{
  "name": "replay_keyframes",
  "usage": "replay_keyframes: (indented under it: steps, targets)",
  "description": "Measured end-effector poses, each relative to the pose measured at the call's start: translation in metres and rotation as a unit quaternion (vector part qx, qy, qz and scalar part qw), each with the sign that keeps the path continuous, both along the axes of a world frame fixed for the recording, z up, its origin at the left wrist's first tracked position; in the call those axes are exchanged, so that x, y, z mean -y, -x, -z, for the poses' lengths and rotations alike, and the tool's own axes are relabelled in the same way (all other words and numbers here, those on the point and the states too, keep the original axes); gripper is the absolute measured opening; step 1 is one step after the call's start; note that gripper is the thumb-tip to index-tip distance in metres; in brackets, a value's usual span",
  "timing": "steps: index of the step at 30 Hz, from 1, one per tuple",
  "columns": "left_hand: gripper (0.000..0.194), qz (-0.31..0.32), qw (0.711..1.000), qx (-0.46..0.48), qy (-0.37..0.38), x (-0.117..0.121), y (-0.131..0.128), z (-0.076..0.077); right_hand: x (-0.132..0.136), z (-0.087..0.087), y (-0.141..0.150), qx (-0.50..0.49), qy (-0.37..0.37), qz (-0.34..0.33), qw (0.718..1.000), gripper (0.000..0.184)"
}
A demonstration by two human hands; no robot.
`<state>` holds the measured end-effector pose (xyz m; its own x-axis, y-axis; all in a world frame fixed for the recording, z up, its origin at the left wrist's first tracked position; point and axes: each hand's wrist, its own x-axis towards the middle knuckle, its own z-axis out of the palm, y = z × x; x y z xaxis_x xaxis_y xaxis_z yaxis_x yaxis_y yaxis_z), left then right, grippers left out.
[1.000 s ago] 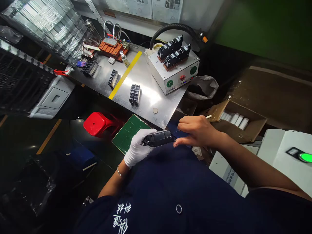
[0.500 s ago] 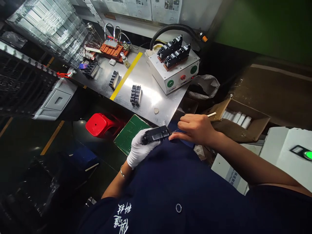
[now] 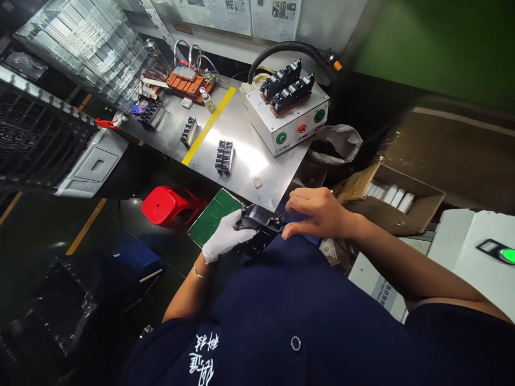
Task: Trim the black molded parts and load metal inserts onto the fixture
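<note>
My left hand (image 3: 226, 235), in a white glove with a bracelet at the wrist, grips a black plastic housing (image 3: 260, 219) close to my body. The housing is tilted, and a dark lower part of it blends into my shirt. At its right end is my bare right hand (image 3: 316, 212), fingers closed around a thin tool (image 3: 287, 214) whose tip reaches the housing's edge. Most of the tool's handle is hidden by the fingers. Beyond the hands, a pair of black moulded parts (image 3: 224, 157) stands on the metal table (image 3: 245, 185).
A white control box (image 3: 265, 126) with buttons carries two black parts on its top. Orange fixtures (image 3: 185, 86) sit farther back, left of a yellow tape line (image 3: 213, 120). Below the table edge are a red stool (image 3: 161, 206) and a green board (image 3: 213, 220). An open carton (image 3: 422, 201) is at right.
My left hand has turned the black housing, so another face and its lower part now show. The tool's white handle, sticking out behind my right hand before, is now almost hidden.
</note>
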<state>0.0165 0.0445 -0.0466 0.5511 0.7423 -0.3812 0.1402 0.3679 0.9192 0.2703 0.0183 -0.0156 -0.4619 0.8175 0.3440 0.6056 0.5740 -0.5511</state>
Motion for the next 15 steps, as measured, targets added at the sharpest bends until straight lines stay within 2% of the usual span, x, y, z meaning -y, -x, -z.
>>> replay_keyframes:
  steps: [3, 6, 15]
  targets:
    - [0.062, 0.053, 0.998, 0.02, 0.029, -0.01, -0.002, -0.002, -0.005, -0.003, 0.003, -0.023, 0.003, -0.065, 0.998, 0.055]
    - [0.065, 0.065, 0.997, 0.025, 0.041, -0.012, -0.005, -0.001, -0.006, -0.003, 0.004, -0.016, 0.002, -0.088, 0.996, 0.054]
    - [0.066, 0.053, 0.997, 0.042, 0.026, -0.009, -0.009, 0.004, -0.006, 0.007, 0.007, -0.024, -0.036, -0.028, 0.999, 0.056]
